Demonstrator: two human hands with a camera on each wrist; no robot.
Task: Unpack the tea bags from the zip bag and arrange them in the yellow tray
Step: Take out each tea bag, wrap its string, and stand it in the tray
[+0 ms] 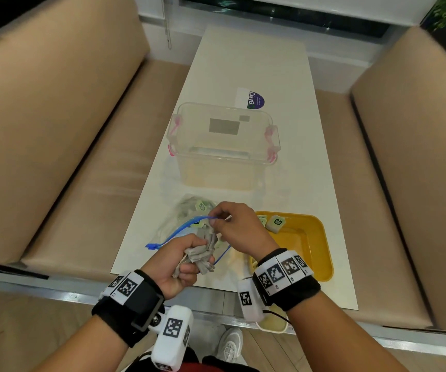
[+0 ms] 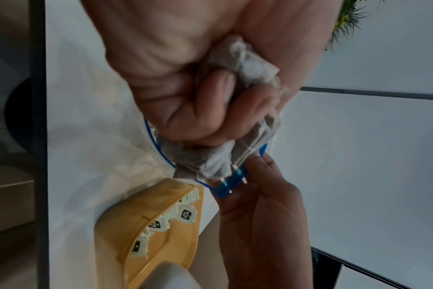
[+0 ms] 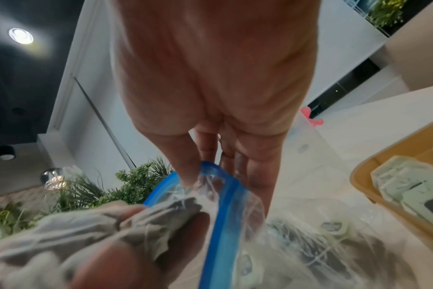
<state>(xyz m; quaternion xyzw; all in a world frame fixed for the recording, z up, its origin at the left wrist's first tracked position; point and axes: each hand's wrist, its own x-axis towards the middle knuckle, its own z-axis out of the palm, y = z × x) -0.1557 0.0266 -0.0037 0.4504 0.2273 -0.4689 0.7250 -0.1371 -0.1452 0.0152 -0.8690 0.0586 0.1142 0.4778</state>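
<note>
Left hand [image 1: 180, 260] fisted, fingers curled; right hand [image 1: 236, 226] pinching.

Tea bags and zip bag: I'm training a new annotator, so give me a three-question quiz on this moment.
1. True or false: the left hand grips a bunch of tea bags.
2. What do the right hand fingers pinch? A) tray rim B) the zip bag blue strip C) box latch
3. Fill in: tea bags already lie in the ___ tray.

Key: 1 true; 2 B; 3 yellow
</note>
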